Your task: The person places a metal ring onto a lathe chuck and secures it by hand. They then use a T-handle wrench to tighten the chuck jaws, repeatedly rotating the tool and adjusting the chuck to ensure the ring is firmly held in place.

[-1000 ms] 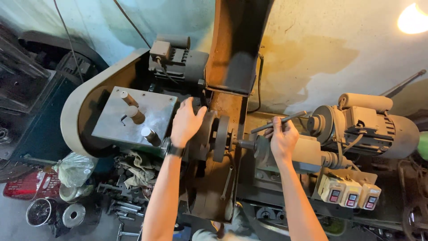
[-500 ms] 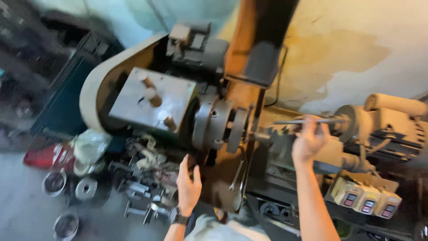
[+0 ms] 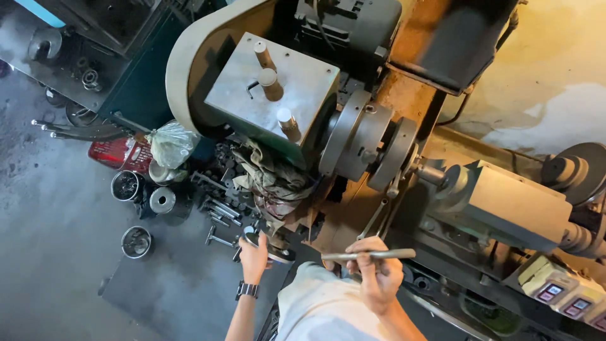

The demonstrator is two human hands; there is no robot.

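— The right hand [image 3: 377,278], low and right of centre in the frame: what's it doing?

— It's closed around a rod [image 3: 368,255], a long grey metal bar lying nearly level across the top of the fist, its free end poking out to the right.

— And the left hand [image 3: 254,256]?

— Lower centre, a watch [image 3: 247,290] on the wrist. Its fingers are curled onto a round metal part [image 3: 273,250] at the edge of the lathe's base. It touches that part, but I can't tell whether it really grips it.

— Where does the rod sit against the lathe?

— Below the chuck [image 3: 369,144], which fills the middle of the frame, and well apart from it. A thin lever [image 3: 377,216] hangs down between the chuck and the fist.

— What else is around?

— Upper centre, a grey box [image 3: 271,101] with three stubby handles standing on it. Just below it, a wad of rags [image 3: 273,180] spilling down. To the right, the tailstock [image 3: 505,202], and at the lower right corner a row of switches [image 3: 562,293].

— And the floor [image 3: 50,221]?

— At left: a red crate [image 3: 120,155], a knotted plastic bag [image 3: 169,144] just beside it, some round tins [image 3: 136,242], and loose bolts and tools scattered near the left hand.
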